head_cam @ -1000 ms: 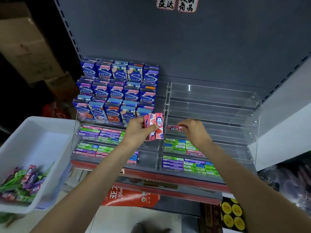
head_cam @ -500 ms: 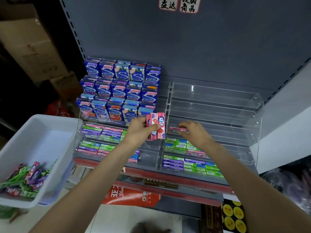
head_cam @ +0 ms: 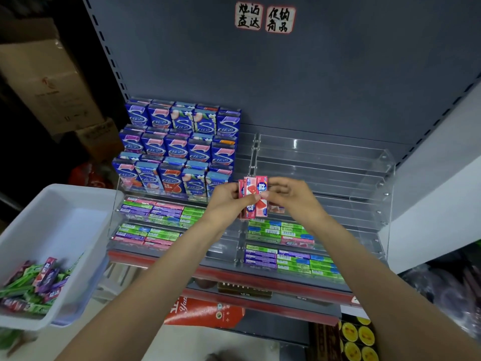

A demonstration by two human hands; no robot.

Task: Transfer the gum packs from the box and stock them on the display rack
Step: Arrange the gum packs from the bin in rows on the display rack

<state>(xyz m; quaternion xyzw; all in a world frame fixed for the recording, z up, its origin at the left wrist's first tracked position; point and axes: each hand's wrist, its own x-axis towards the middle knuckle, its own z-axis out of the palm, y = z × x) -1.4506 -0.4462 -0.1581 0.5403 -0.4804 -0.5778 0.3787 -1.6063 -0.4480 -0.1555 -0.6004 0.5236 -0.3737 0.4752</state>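
My left hand [head_cam: 226, 201] grips a small stack of red gum packs [head_cam: 253, 198] upright in front of the clear acrylic display rack [head_cam: 338, 162]. My right hand [head_cam: 291, 199] has come up to the stack and pinches its front pack at the right edge. One red pack [head_cam: 277, 209] lies in the rack's third tier, right half, just behind my right hand. Green, purple and pink stick packs [head_cam: 281, 230] fill the two lowest tiers. The white box [head_cam: 65, 230] at the left holds several loose gum packs [head_cam: 33, 285].
Blue upright gum boxes [head_cam: 177, 147] fill the rack's upper left tiers; the upper right tiers hold nothing. A grey shelf back panel [head_cam: 286, 74] rises behind. Cardboard cartons [head_cam: 49, 82] stand at the far left. A red carton [head_cam: 205, 311] lies under the shelf.
My right hand let go of the red pack it laid in the rack's third tier and moved left to the stack in my left hand.
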